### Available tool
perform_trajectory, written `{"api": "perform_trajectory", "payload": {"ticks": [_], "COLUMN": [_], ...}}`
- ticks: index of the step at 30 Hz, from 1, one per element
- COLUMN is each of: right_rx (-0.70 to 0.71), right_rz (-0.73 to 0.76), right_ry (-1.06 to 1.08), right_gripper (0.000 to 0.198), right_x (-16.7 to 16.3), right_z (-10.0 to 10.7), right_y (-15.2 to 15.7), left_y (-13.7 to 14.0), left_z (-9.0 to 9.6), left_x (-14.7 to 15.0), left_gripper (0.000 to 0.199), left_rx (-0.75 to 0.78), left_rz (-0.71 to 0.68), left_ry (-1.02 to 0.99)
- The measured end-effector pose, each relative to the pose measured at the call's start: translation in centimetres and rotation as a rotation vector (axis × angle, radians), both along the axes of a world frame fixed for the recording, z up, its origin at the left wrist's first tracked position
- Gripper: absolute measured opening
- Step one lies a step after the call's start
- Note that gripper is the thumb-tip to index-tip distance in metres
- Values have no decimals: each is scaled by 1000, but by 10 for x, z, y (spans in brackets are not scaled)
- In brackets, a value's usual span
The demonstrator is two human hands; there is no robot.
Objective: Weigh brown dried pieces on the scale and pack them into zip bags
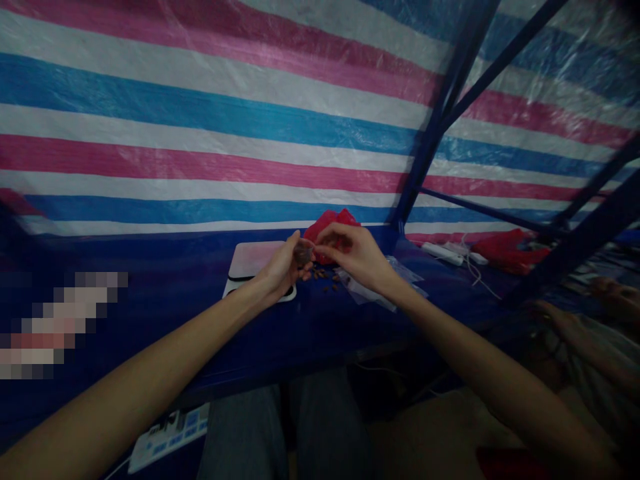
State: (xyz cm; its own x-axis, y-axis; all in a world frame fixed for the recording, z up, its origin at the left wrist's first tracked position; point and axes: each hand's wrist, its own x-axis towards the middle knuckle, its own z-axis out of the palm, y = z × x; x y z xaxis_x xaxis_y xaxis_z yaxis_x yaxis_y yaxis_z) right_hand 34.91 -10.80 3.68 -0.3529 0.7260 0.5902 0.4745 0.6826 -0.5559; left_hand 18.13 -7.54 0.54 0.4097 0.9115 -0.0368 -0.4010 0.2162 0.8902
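My left hand (pixel 283 267) is curled around a small see-through plastic bag (pixel 303 253) that looks dark inside. At the bag's edge, the thumb and fingertips of my right hand (pixel 353 250) are pinched together; whether they grip the bag or a small piece is too small to tell. Just below the hands lie several small brown pieces (pixel 323 273) on the blue table. A red bag (pixel 330 223) stands behind my right hand, partly hidden by it. Under and beside my left hand is a flat white kitchen scale (pixel 255 257).
Flat clear plastic bags (pixel 373 290) lie under my right wrist. A white power strip (pixel 443 253) with cables and another red bag (pixel 515 250) are farther right. A blue metal post (pixel 430 143) rises behind the table (pixel 240 347). Another person's hand (pixel 560 320) is at far right.
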Motion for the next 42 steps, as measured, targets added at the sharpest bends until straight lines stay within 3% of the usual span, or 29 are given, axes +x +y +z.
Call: {"api": "perform_trajectory", "payload": {"ticks": [6,10,12,16,22,26,30,35,39,42], "right_rx": [34,101,9,-320,-482,-621,-672,-580,-429,-364], "right_rz": [100,26,40,209,205,178,138,183,295,281], "right_ry": [-100,-133,-198,-482,-558,-613,-674,-663,-484,-391], "right_gripper": [6,10,11,15,8,17,14,9,14,18], "right_x": [-10,4,18,45,60,67,66,56,49,51], "right_z": [10,12,15,16,9,4,-3,-7,-6,-4], "right_y": [38,55,60,60,51,51,52,52,54,58], "left_y": [5,6,5,1,0,-6,-17,-27,-28,-27], "left_z": [-1,-1,-2,-1,0,-4,-9,-13,-16,-18], "left_x": [-1,-5,-5,-4,-3,-2,5,12,12,13], "left_gripper": [40,38,34,29,27,26,27,27,26,25], "left_rx": [-6,-14,-5,-6,34,67,58,50,54,53], "left_rz": [-8,9,4,10,18,-61,-166,-184,-145,-113], "left_ry": [16,13,15,38,78,101,113,82,47,35]}}
